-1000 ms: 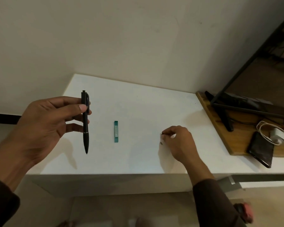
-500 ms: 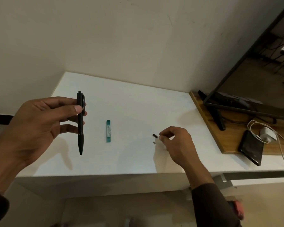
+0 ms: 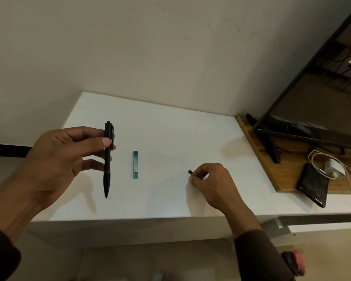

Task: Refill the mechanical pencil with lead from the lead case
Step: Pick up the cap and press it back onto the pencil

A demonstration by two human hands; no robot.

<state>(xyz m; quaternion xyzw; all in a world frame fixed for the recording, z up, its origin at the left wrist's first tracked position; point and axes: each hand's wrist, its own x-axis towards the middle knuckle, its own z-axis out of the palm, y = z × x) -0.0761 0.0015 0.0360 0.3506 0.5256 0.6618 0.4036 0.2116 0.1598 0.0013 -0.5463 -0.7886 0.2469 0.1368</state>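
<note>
My left hand [image 3: 59, 159] holds the black mechanical pencil [image 3: 108, 165] upright above the white table [image 3: 170, 134], tip down, pinched near its clip by thumb and fingers. The teal lead case [image 3: 135, 164] lies flat on the table just right of the pencil, untouched. Further right, my right hand [image 3: 213, 183] rests low on the table with its fingers curled. A small black cap [image 3: 189, 171] sticks out from its thumb and index fingertips.
A wooden board [image 3: 251, 142] lies at the table's right side and carries a monitor stand [image 3: 272, 147]. A black phone [image 3: 312, 184] and a white charger with cable [image 3: 333, 169] are there too. The wall runs behind the table, whose front edge is near me.
My right hand has drawn slightly toward me with the small cap at its fingertips. The left hand still holds the pencil upright, and the lead case has not moved.
</note>
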